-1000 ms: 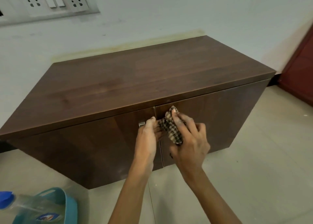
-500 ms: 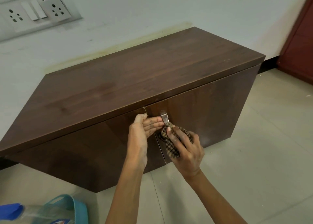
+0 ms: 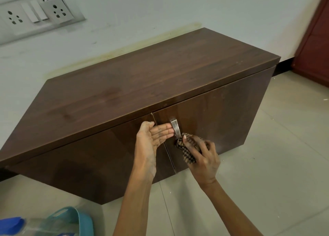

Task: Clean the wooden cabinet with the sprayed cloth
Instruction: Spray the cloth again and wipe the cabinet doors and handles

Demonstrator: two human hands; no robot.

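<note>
A low dark wooden cabinet (image 3: 142, 79) with two front doors stands on the tiled floor against the wall. A metal handle (image 3: 174, 128) sits near the top left of the right door. My right hand (image 3: 203, 157) is shut on a bunched brown checked cloth (image 3: 187, 149), pressed against the right door just below the handle. My left hand (image 3: 151, 137) lies flat on the front at the seam between the doors, fingers straight and their tips touching the handle's left side.
A teal plastic basket (image 3: 71, 218) with a blue-capped clear spray bottle (image 3: 21, 225) sits at the bottom left on the floor. A switch and socket panel (image 3: 37, 13) is on the wall. A reddish-brown door (image 3: 315, 45) stands at the right.
My right hand with the cloth has slid down from over the handle to below it, uncovering the handle. My left fingers have stretched out to the handle. The view has shifted.
</note>
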